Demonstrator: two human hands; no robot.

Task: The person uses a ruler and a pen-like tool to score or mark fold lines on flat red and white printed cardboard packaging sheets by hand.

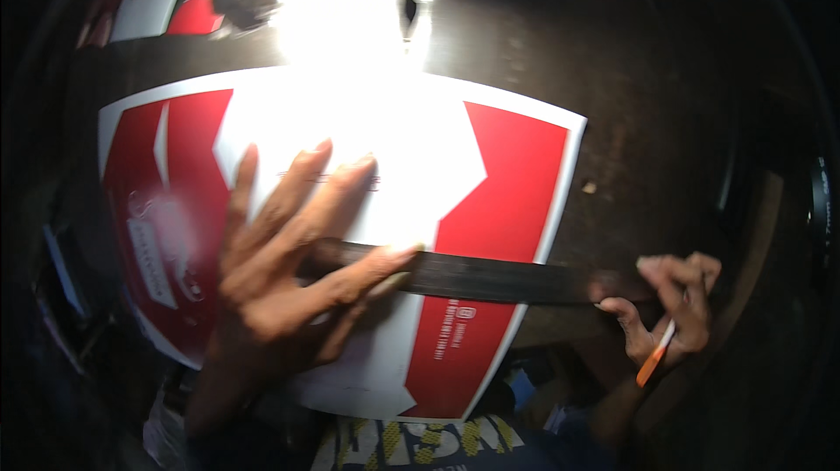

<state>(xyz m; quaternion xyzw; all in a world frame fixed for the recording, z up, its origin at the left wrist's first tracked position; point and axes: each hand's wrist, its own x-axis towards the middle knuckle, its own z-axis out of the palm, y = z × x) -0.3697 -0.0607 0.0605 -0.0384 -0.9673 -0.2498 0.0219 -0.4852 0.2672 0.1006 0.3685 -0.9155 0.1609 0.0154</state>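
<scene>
So our black strip (pixel 490 281) lies across the red-and-white sheet (pixel 503 191) with our left hand (pixel 278 286) spread over it, and lopsided pressure could easily make it swivel. Our right hand (pixel 672 307) is curled round an orange-and-white stick (pixel 657 355), far end hidden; fingers cover the strip's left end, and glare (pixel 346 16) kills the sheet's top.

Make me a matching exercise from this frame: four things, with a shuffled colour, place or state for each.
1. Left hand
2. Right hand
3. Dark strip
4. Printed sheet

A. Lies across the sheet, past its right edge
B. Red and white
C. Has an orange-and-white stick in it
D. Fingers spread over the sheet

Pairs: 1-D, 2-C, 3-A, 4-B
</scene>
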